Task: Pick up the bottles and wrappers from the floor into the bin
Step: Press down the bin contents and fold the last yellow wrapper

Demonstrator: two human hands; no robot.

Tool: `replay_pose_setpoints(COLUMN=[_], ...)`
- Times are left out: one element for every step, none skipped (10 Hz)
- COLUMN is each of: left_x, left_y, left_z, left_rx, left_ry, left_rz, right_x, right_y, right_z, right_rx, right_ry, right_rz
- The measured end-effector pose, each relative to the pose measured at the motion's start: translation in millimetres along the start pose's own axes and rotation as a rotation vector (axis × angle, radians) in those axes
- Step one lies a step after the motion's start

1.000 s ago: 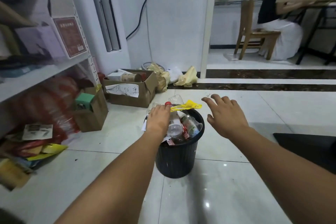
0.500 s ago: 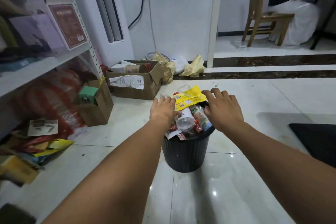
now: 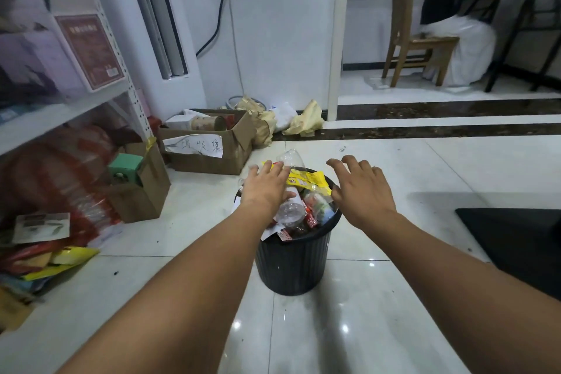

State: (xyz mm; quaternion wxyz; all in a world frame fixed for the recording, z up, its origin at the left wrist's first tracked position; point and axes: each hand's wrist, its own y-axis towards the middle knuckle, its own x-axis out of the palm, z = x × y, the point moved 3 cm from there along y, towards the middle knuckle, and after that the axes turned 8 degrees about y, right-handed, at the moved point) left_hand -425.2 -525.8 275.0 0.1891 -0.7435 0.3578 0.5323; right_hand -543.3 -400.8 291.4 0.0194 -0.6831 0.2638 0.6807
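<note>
Pressing our spread left hand on yellow plastic wrappers to settle the overfull black ribbed bin; right hand hovers released, grasping nothing.

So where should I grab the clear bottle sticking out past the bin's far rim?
Probably by the clear bottle's exposed rounded end, coming from above on the far side. Its other end lies under the yellow wrapper and the left hand, over the bin.
</note>
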Motion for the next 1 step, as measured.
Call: replay_pose_setpoints(left_x=[-7.6], left_y=[-3.1], left_z=[-0.5], left_rx=[-0.021], left_ry=[-0.042], left_rz=[0.040], right_x=[-2.1], right_y=[-2.2], right_z=[-0.7], right_rx=[-0.003], right_ry=[0.002], right_rz=[-0.016])
